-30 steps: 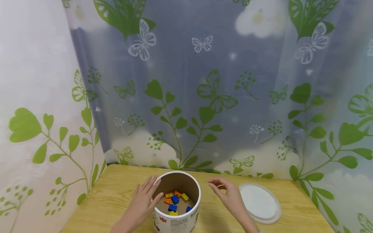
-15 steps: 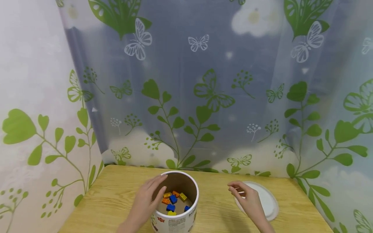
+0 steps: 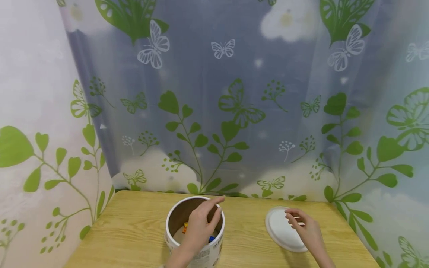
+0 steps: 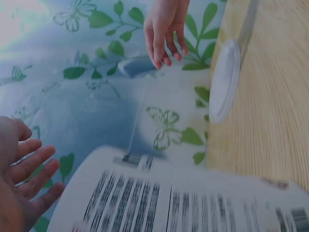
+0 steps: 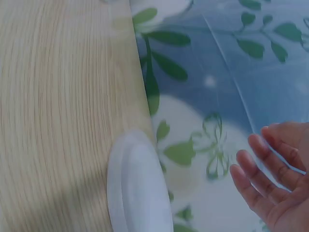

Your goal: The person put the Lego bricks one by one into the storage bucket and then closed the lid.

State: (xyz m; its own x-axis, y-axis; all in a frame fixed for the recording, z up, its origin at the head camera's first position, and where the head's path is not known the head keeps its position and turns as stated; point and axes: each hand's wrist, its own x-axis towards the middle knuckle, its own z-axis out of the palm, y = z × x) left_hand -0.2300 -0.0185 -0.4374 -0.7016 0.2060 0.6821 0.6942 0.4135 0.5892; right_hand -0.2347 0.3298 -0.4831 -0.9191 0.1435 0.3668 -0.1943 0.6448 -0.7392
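Note:
A white round bucket (image 3: 170,236) with a printed label stands on the table, its top uncovered. Toy building bricks (image 3: 185,227) lie on its floor, partly hidden behind my left hand (image 3: 202,223). That hand hovers across the bucket's mouth with fingers extended and nothing in them. Over the round white lid (image 3: 279,225), which lies flat to the right, is my right hand (image 3: 307,227), its fingers loosely bent and holding nothing. In the right wrist view the relaxed fingers (image 5: 256,166) stand apart from the lid (image 5: 140,188).
The wood-grain table (image 3: 134,223) reaches back to a curtain (image 3: 187,74) printed with leaves and butterflies. More of this patterned sheet hangs at the left and right sides. A stretch of tabletop separates the bucket from the lid.
My left hand has moved right, from the bucket's left rim to over its opening. The right hand has moved right, from beside the bucket to over the lid. The head view has shifted slightly.

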